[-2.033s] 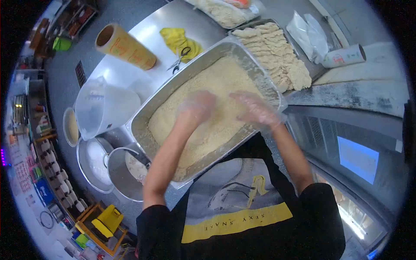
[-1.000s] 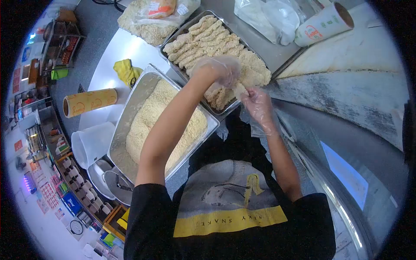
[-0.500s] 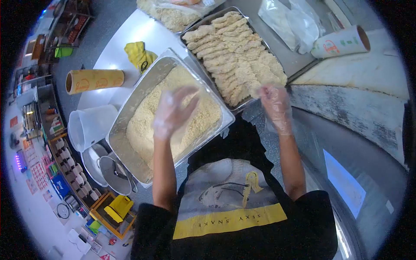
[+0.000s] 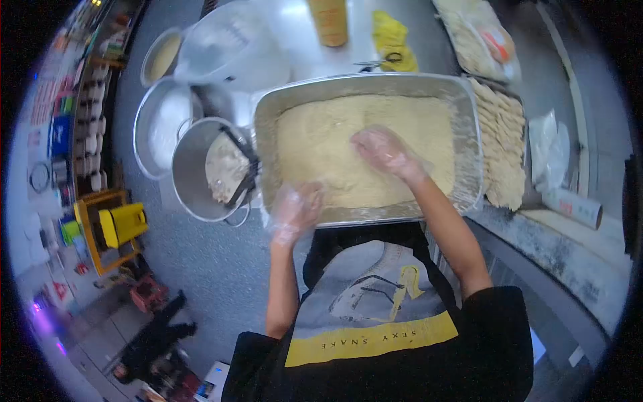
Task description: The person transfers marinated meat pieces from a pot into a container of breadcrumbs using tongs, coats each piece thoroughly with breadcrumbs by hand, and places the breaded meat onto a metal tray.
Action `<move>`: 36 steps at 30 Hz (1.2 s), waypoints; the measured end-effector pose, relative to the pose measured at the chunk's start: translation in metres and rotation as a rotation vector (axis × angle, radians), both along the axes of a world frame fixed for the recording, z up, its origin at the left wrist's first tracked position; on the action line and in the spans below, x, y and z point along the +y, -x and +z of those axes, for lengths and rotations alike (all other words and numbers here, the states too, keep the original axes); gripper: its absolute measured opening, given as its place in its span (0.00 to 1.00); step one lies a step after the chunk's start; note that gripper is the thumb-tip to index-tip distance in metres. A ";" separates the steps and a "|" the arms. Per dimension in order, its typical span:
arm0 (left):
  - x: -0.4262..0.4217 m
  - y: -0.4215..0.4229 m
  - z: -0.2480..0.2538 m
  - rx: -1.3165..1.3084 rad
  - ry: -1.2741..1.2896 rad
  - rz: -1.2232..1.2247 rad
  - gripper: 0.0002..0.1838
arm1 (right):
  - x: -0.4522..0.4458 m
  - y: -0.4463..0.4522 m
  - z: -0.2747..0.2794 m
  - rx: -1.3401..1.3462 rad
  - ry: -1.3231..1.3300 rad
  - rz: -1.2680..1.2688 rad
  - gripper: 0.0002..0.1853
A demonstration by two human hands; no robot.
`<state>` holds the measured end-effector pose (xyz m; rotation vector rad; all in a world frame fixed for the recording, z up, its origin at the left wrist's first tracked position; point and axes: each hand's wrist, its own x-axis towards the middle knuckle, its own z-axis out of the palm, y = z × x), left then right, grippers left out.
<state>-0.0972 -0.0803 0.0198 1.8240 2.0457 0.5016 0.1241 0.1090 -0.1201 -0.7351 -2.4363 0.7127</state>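
Observation:
A deep metal tray (image 4: 368, 82) of pale breadcrumbs (image 4: 321, 134) is in front of my body. Both my hands wear thin clear plastic gloves. My right hand (image 4: 387, 151) is over the middle of the crumbs, its fingers curled together; whatever may be in them is hidden. Near the tray's front left corner is my left hand (image 4: 298, 209), slightly blurred, its fingers loosely apart with nothing visible in them. To the right, breaded pieces (image 4: 499, 144) lie in overlapping rows on another tray, partly hidden by the crumb tray.
At left stands a metal pot (image 4: 191, 194) with pale, wet pieces and black tongs (image 4: 244, 167). Behind it are a metal bowl (image 4: 161, 127) and a clear plastic tub (image 4: 231, 47). A wrap roll (image 4: 328, 23), yellow cloth (image 4: 395, 43) and plastic bag (image 4: 549, 151) lie around.
The view has turned left. My right hand has left the breaded pieces and come over the crumbs. My left hand has shifted from mid-tray to its front left corner.

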 end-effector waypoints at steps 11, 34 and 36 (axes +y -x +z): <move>-0.012 0.027 -0.048 -0.261 -0.039 -0.189 0.11 | 0.041 0.097 0.064 -1.093 0.410 0.315 0.27; 0.192 -0.096 0.064 0.351 0.485 -0.754 0.09 | -0.061 -0.120 0.141 -0.056 0.214 -0.332 0.35; 0.200 -0.121 0.061 0.657 0.496 -0.948 0.10 | -0.075 -0.128 0.122 -0.021 0.230 -0.360 0.36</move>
